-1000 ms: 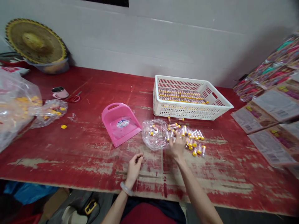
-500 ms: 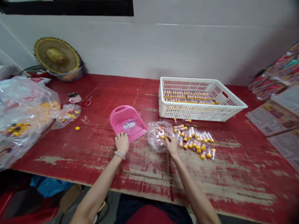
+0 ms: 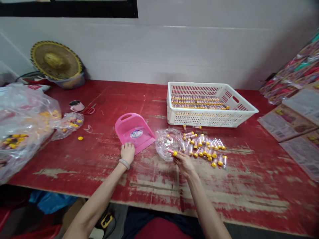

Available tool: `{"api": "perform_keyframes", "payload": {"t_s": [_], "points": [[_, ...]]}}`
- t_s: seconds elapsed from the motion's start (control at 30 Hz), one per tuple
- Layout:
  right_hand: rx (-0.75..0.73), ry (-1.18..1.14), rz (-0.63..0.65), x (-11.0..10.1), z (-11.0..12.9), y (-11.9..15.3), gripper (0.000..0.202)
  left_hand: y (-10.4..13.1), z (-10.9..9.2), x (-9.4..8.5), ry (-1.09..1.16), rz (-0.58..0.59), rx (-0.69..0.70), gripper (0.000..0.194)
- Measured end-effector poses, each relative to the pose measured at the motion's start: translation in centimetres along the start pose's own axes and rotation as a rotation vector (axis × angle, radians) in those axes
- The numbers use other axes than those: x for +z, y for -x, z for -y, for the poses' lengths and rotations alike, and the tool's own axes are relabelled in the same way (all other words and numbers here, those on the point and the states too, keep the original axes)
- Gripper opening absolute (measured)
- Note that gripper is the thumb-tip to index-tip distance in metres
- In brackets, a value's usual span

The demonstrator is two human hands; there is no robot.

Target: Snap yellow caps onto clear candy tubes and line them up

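The fingers of my left hand curl over the near edge of a pink plastic dustpan, which lies flat with a label on it. Between the thumb and fingers of my right hand is a small clear tube with a yellow cap, its pink end pointing left. That tube is over the near side of a crumpled clear plastic bag, where a few pink pieces show. Right of the bag lie several loose yellow-capped tubes, mostly on their sides.
A white perforated crate holding rows of tubes stands behind. At left are a large clear bag, a smaller bag, a pink mug, red scissors and a straw hat. Cartons stand at right.
My right hand has drawn slightly toward me from the bag, and the tube it holds shows more fully. My left hand stays at the dustpan. The whole view has shifted slightly.
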State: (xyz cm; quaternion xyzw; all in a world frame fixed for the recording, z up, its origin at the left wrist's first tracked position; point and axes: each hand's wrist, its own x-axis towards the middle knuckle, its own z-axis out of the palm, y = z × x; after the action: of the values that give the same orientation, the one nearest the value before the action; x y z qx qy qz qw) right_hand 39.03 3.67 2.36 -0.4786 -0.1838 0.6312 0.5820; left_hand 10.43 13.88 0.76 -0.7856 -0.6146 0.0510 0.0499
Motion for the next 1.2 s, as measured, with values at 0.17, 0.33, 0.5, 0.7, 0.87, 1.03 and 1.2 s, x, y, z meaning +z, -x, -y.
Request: {"api": "perform_keyframes", "payload": {"t_s": [0.17, 0.33, 0.5, 0.7, 0.87, 1.03, 1.2], "points": [[0.184, -0.228, 0.053, 0.0, -0.5, 0.8, 0.020, -0.7, -0.1, -0.8, 0.083, -0.041, 0.030, 0.034], [0.265, -0.295, 0.083, 0.2, -1.2, 1.0, 0.017, 1.0, -3.3, -2.2, 0.926, -0.068, -0.115, 0.026], [0.197, -0.131, 0.069, 0.9, -1.9, 1.7, 0.024, 3.4, -9.3, -2.2, 1.719, 0.153, -0.129, 0.033], [-0.012, 0.218, 0.026, 0.3, -2.2, 2.5, 0.026, 4.2, -11.2, -2.1, 1.534, 0.505, -0.051, 0.073], [-0.040, 0.426, 0.077, 0.5, -1.6, 2.6, 0.025, 4.5, -10.5, -3.3, 1.477, 0.660, 0.220, 0.079], [-0.005, 0.530, 0.189, 1.5, -1.7, 2.8, 0.026, 4.8, -10.9, -4.1, 1.543, 0.711, 0.215, 0.069], [0.009, 0.502, 0.237, 1.3, -2.7, 2.9, 0.029, 5.2, -11.1, -4.5, 1.587, 0.724, 0.205, 0.077]]}}
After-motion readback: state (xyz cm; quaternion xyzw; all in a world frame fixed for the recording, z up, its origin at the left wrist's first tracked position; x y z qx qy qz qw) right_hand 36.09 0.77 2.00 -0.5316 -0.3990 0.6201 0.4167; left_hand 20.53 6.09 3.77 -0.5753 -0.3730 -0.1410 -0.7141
